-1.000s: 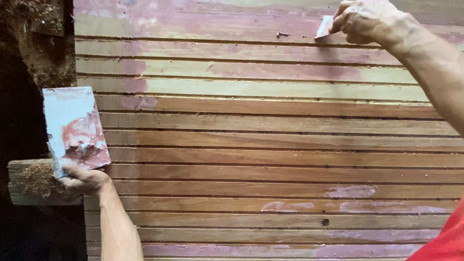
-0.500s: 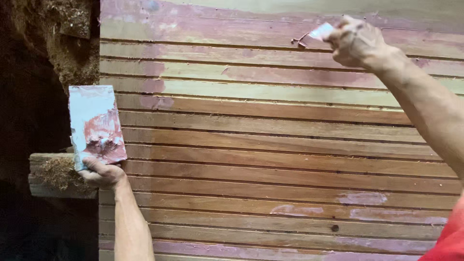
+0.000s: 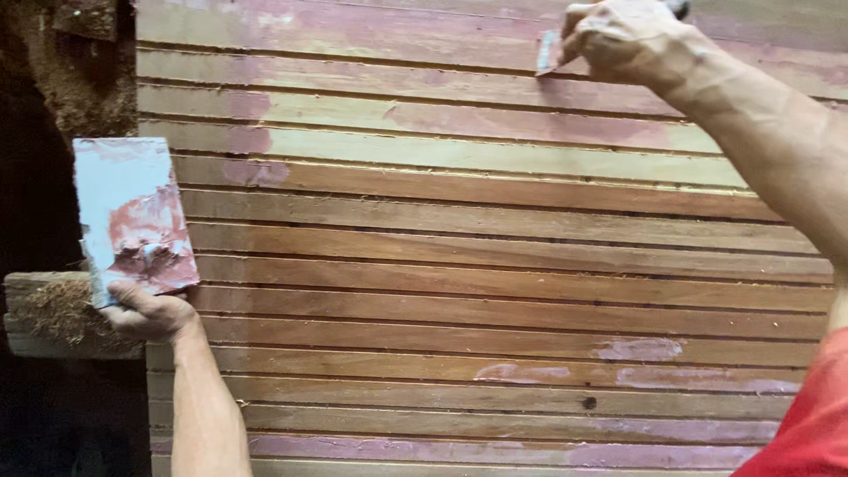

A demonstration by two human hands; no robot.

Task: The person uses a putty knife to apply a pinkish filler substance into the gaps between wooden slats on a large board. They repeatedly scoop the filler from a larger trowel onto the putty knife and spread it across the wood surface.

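Pinching a small putty knife [image 3: 548, 51], the right hand [image 3: 627, 44] presses its blade leftward onto the upper wooden slats [image 3: 459, 230], while the left hand [image 3: 150, 311], far lower left, grips a filler-smeared board [image 3: 128, 216].

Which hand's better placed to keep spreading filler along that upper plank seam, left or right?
Right, probably. The right hand already presses the small scraper against the upper planks. The left hand is low at the wall's edge, occupied holding the filler board.
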